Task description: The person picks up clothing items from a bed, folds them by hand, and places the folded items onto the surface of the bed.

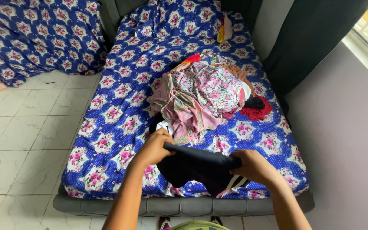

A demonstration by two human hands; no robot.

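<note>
My left hand [155, 147] and my right hand [252, 166] both grip a black garment [196, 168] with white stripes at its lower edge, held above the near end of the bed. The garment hangs between my hands, my left hand on its upper left edge and my right on its right side. Just beyond it lies a heap of clothes [205, 93], mostly pink floral fabric, with red, orange and black pieces poking out at the right.
The bed [120, 106] has a blue sheet with pink flowers and a grey padded frame [184, 206]. A matching blue cloth [30, 38] covers something at the upper left. White tiled floor [26, 127] lies left; a grey wall [346, 140] stands right.
</note>
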